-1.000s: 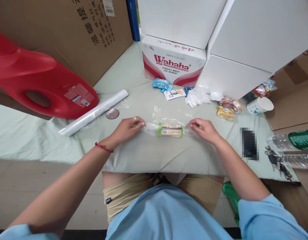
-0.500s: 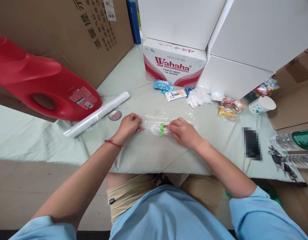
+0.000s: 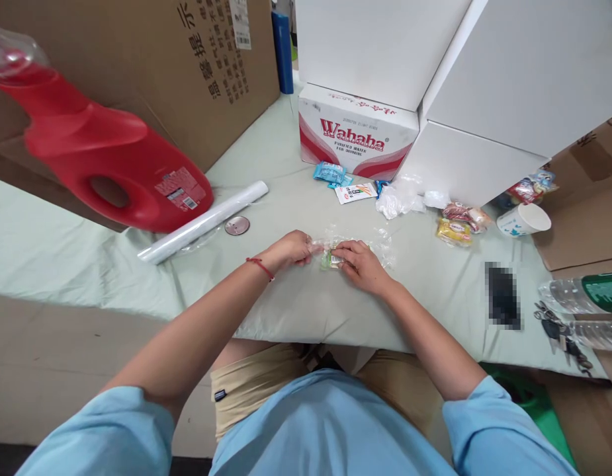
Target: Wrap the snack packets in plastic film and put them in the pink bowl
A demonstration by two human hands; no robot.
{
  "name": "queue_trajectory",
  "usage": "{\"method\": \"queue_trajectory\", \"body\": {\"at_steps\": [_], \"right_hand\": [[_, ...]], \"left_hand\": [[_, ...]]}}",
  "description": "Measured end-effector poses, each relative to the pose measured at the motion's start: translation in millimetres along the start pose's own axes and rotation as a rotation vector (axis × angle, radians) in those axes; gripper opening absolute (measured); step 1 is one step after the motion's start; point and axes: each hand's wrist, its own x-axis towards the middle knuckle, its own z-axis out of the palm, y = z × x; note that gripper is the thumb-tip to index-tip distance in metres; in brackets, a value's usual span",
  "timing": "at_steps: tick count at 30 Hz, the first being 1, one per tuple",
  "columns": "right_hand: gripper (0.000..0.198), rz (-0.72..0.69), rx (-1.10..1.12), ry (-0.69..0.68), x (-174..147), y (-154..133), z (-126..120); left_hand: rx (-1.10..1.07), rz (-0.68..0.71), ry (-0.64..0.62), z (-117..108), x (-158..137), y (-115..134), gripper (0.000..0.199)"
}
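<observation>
On the table in front of me lies a small green-and-pale packet (image 3: pixel 334 260), partly covered by crinkled clear plastic film (image 3: pixel 385 248). My left hand (image 3: pixel 294 248) is closed, pinching the film's left end beside the packet. The fingers of my right hand (image 3: pixel 359 264) are bent over the packet's right part and press it down, hiding some of it. A roll of clear film (image 3: pixel 206 223) and a round, dark, button-like disc (image 3: pixel 237 225) lie to the left of my hands.
A red jug (image 3: pixel 117 152) stands at the left. Behind my hands are a Wahaha carton (image 3: pixel 355 142), blue packets (image 3: pixel 330 173) and crumpled plastic (image 3: pixel 399 198). Rightward lie a yellow snack (image 3: pixel 453 231), paper cup (image 3: pixel 524 220), blurred dark object (image 3: pixel 503 295), keys (image 3: pixel 558 334) and bottles (image 3: pixel 566 291).
My left hand has moved right to the film's left end and closed on it. The film now lies over the packet's left side. My right hand stays at the packet.
</observation>
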Motion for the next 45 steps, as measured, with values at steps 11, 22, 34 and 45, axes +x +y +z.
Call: {"method": "queue_trajectory", "body": {"at_steps": [11, 22, 34, 45], "right_hand": [[0.05, 0.11, -0.189, -0.103, 8, -17, 3], [0.052, 0.139, -0.259, -0.148, 7, -20, 3], [0.052, 0.151, -0.22, -0.142, 8, -21, 2], [0.051, 0.159, -0.225, -0.121, 8, -21, 7]], "left_hand": [[-0.229, -0.023, 0.164, -19, -21, -28, 0.021], [-0.179, 0.008, -0.017, 9, -15, -4, 0.031], [-0.218, -0.022, 0.264, -9, -27, -46, 0.015], [-0.028, 0.058, 0.513, -9, -40, -67, 0.01]]}}
